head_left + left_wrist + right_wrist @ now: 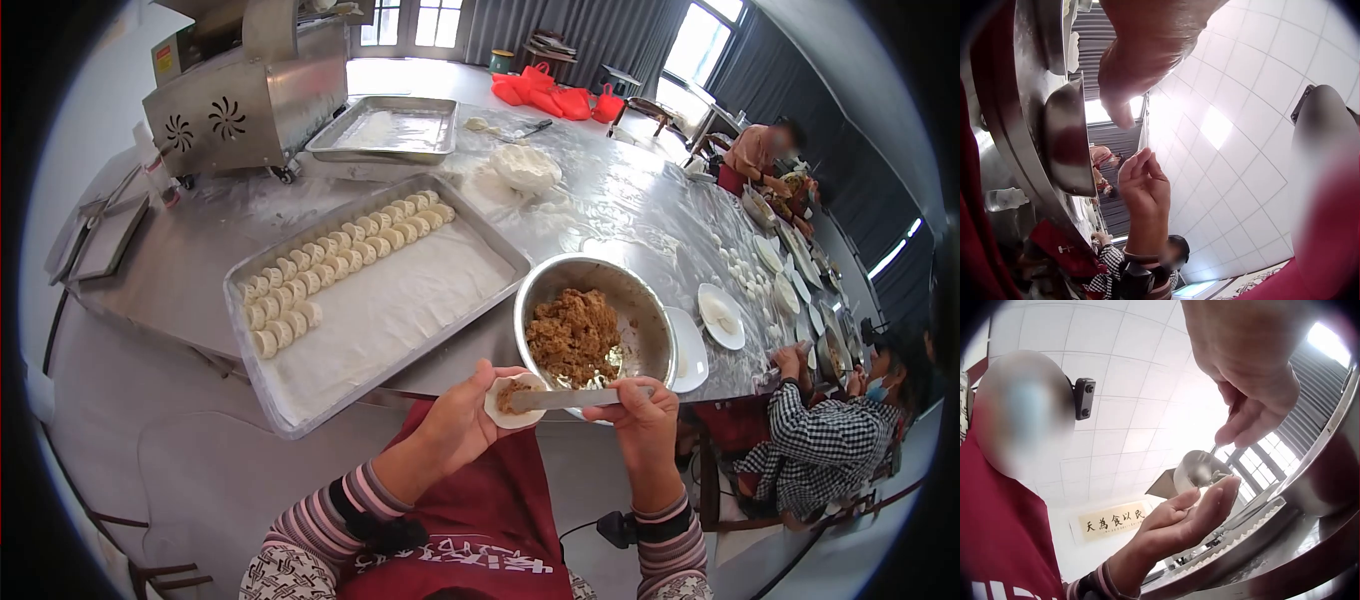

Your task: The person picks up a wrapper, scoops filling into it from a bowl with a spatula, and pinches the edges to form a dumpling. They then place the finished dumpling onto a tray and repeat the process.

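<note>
A round dumpling wrapper (512, 419) lies across the fingers of my left hand (450, 425), with the thumb at its edge. Brown filling (512, 391) sits on the wrapper. My right hand (645, 428) grips one end of a flat, narrow filling spatula (565, 399), whose other end reaches onto the filling. Both hands are just in front of a steel bowl (650, 325) heaped with brown minced filling (572, 335). In the right wrist view the left hand (1188, 528) is cupped, palm up, beneath the right hand (1260, 406).
Left of the bowl, a large lined tray (400, 320) carries rows of shaped dumplings (335, 258). A second tray (390, 130), a steel machine (255, 110) and a flour heap (525, 168) stand farther back. White plates (720, 315) lie right, near a seated person in checks (825, 440).
</note>
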Tool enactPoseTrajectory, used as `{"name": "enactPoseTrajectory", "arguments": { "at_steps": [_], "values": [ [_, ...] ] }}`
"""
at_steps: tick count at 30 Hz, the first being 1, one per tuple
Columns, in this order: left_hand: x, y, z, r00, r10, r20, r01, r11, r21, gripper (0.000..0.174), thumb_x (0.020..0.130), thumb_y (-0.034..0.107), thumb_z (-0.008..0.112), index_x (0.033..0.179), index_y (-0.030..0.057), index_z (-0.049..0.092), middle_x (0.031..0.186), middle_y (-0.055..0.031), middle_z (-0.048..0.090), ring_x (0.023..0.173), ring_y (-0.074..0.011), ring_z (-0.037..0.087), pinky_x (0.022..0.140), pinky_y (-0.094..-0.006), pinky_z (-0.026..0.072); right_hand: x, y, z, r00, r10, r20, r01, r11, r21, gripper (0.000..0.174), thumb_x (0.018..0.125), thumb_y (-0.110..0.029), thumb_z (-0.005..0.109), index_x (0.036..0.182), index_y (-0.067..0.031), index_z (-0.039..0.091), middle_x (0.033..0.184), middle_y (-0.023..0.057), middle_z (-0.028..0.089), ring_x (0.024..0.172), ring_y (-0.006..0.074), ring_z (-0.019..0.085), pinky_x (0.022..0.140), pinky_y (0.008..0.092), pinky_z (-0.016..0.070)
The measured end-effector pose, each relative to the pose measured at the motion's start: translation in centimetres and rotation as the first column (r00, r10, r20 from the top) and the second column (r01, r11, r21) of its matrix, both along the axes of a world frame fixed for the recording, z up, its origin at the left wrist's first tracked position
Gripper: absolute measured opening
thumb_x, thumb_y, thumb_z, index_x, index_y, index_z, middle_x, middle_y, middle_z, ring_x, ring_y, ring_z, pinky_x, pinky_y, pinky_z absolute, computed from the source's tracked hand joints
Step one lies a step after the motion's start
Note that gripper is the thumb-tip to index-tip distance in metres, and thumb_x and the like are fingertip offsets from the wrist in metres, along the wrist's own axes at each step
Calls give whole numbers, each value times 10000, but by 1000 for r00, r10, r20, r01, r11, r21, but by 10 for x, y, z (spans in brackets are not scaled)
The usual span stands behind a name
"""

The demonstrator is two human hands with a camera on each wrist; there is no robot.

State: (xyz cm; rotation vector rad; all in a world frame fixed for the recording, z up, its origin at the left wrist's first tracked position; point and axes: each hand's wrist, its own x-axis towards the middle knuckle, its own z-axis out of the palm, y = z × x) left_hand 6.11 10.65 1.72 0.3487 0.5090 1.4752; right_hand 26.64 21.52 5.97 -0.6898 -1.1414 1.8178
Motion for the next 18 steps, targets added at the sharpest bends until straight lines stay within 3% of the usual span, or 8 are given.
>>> {"name": "enactPoseTrajectory", "arguments": {
  "at_steps": [2, 8, 15, 17, 18],
  "values": [
    [2, 0, 5, 1000, -10, -12, 10, 1000, -9, 597, 996, 472, 312, 1269, -43, 438, 1240, -190, 536, 1159, -286, 540, 1006, -429, 438, -8, -4, 4, 991, 76, 110, -87, 991, 98, 177, 908, -105, 581, 909, 63, 639, 804, 173, 683, 680, 297, 701, 655, 349, 581],
    [-3, -4, -1, 999, -38, -21, 38, 999, -25, 541, 1010, 429, 302, 1224, -36, 478, 1226, -165, 544, 1126, -260, 561, 984, -410, 463, -3, 8, 1, 977, 27, 211, -49, 994, 100, 173, 898, -105, 594, 881, 64, 626, 785, 175, 676, 666, 285, 699, 632, 327, 577],
    [-6, -3, -1, 999, 15, 28, -13, 999, -42, 494, 1020, 387, 309, 1224, -30, 478, 1215, -170, 552, 1119, -261, 565, 987, -408, 463, 9, 10, 6, 998, -50, 28, 49, 998, 50, 144, 899, -71, 581, 897, 67, 623, 795, 153, 670, 652, 295, 695, 652, 349, 587],
    [-5, -3, 2, 999, 33, 3, -33, 998, -61, 519, 1014, 408, 317, 1239, -38, 460, 1224, -179, 549, 1136, -271, 555, 998, -413, 448, 2, 2, 3, 988, -152, -17, 149, 932, 332, 106, 880, -24, 590, 914, 65, 637, 832, 150, 674, 709, 281, 693, 690, 334, 570],
    [-4, -3, 2, 998, 51, -20, -53, 995, -81, 546, 1007, 429, 325, 1254, -45, 441, 1234, -188, 546, 1153, -282, 545, 1008, -418, 432, 1, 2, 2, 987, -157, -22, 155, 930, 332, 106, 880, -24, 590, 914, 65, 637, 832, 150, 674, 709, 281, 693, 690, 334, 570]
  ]
}}
